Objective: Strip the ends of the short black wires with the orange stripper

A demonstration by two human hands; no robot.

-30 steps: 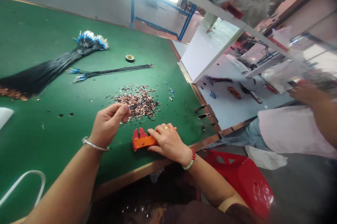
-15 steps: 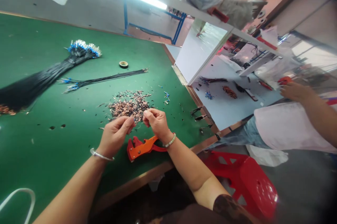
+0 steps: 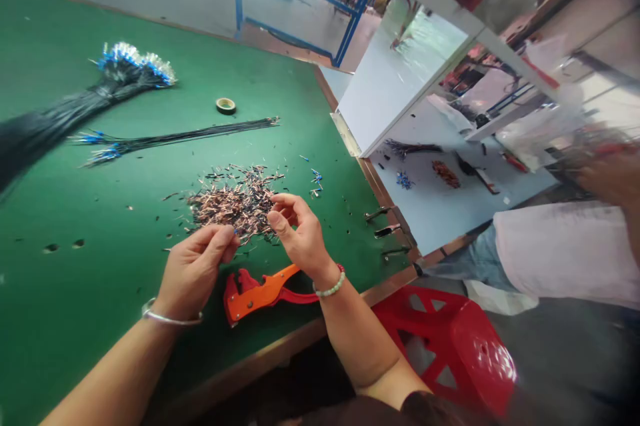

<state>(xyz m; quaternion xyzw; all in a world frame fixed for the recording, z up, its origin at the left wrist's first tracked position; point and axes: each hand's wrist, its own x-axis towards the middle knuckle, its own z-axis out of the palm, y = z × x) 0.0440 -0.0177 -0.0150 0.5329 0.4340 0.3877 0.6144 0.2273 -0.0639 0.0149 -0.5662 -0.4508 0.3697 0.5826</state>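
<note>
My left hand (image 3: 197, 267) is closed in a pinch at the near edge of a heap of copper and black wire scraps (image 3: 225, 203). A speck of blue shows at its fingertips, like a small blue wire terminal, mostly hidden. Over the right side of the heap, my right hand (image 3: 300, 233) has its fingers curved and apart, with nothing visible in them. Orange and red wire strippers (image 3: 260, 294) lie on the green table (image 3: 125, 213) between my wrists. Several loose blue terminals (image 3: 317, 177) lie just beyond my right hand.
Thin black wires with blue ends (image 3: 185, 136) lie past the heap, near a tape roll (image 3: 225, 106). A thick bundle of similar wires (image 3: 65, 113) is at left. A red stool (image 3: 470, 346) and a co-worker's pale clothing (image 3: 565, 253) are at right.
My hands have drawn apart, the left moving left and down. My right hand's fingers have gone from a pinch to spread. The view has shifted slightly.
</note>
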